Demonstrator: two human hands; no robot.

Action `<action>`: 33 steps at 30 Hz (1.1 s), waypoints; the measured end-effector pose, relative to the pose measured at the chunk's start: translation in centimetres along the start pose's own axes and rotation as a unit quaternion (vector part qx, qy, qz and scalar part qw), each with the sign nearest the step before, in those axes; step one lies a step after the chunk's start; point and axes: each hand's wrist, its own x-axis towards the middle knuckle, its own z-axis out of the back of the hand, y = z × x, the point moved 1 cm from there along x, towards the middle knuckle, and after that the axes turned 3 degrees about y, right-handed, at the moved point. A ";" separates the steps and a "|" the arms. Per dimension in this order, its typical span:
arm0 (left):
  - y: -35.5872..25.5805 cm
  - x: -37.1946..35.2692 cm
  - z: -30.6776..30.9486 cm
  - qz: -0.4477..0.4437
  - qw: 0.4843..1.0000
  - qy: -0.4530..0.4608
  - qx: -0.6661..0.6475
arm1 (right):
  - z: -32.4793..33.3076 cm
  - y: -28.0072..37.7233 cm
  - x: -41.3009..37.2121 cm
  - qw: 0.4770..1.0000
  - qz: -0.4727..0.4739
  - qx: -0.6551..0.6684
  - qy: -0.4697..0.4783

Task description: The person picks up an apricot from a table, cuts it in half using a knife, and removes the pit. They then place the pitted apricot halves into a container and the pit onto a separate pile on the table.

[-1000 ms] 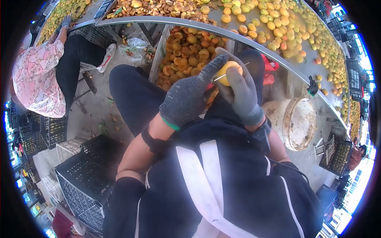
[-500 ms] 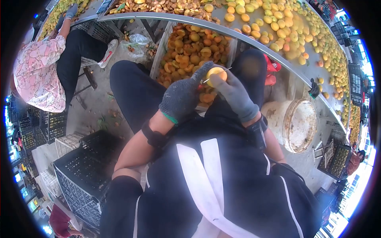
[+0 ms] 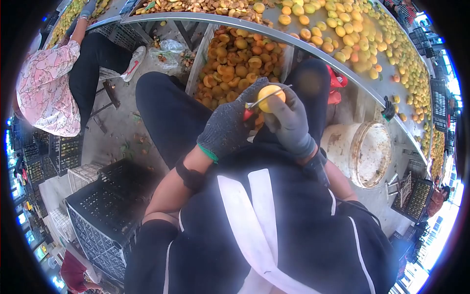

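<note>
A small knife with a red handle (image 3: pixel 248 114) is held in my left hand (image 3: pixel 227 122), which wears a dark knitted glove with a green cuff. The thin blade lies across a yellow-orange apricot (image 3: pixel 270 99). My right hand (image 3: pixel 292 122), in a grey glove, grips this apricot between its fingers. Both hands are close together above my lap. Beyond them, between my knees, a crate (image 3: pixel 197 68) holds many halved apricots (image 3: pixel 235 61).
A metal-edged table (image 3: pixel 210 19) with apricots and cut pieces curves ahead. A dirty white bucket (image 3: pixel 362 154) stands at the right, a black crate (image 3: pixel 98 210) at the lower left. A person in a pink floral top (image 3: pixel 49 90) sits at the left.
The knife and apricot have turned slightly in my hands, showing more of the red handle. Both hands have shifted a little, and the blade now lies across the apricot's front.
</note>
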 end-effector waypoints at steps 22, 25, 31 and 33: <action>-0.6 -1.3 2.4 0.069 0.997 -0.033 0.032 | -2.0 1.1 0.1 0.973 0.019 0.229 0.018; -0.7 -1.4 2.2 0.080 0.995 -0.001 0.054 | -2.6 1.5 -0.4 0.978 0.042 0.195 0.055; -1.3 -1.5 2.2 0.055 0.992 0.008 0.110 | -2.6 2.4 -1.2 0.992 -0.021 0.108 0.063; -1.1 -1.6 2.1 0.062 0.990 0.012 0.124 | -3.1 3.0 -1.3 0.992 -0.034 0.109 0.045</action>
